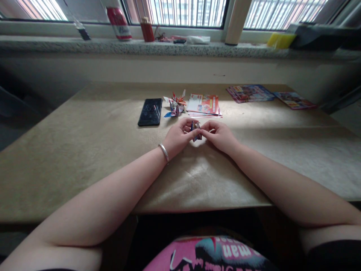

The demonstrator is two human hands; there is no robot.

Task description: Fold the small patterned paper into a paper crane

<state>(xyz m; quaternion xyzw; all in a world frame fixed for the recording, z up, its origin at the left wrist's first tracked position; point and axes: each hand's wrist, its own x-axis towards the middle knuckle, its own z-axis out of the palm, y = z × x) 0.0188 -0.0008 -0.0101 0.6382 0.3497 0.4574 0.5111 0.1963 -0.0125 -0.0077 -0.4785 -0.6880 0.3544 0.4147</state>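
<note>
Left hand (178,136) cupping small folded printed paper (195,136), thumb pressing it; right hand (221,136) pinching its edge, just nearside of leaflet stack (203,104). Folds showing; exact shape too small to tell. Stack lying flat, origami figures (177,105) sitting folded just left, smartphone (150,112) farther left. Table (203,195) edge running nearside, well apart.

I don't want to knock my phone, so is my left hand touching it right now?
Apart. The head view shows a strip of tabletop between the smartphone and your left hand.
</note>
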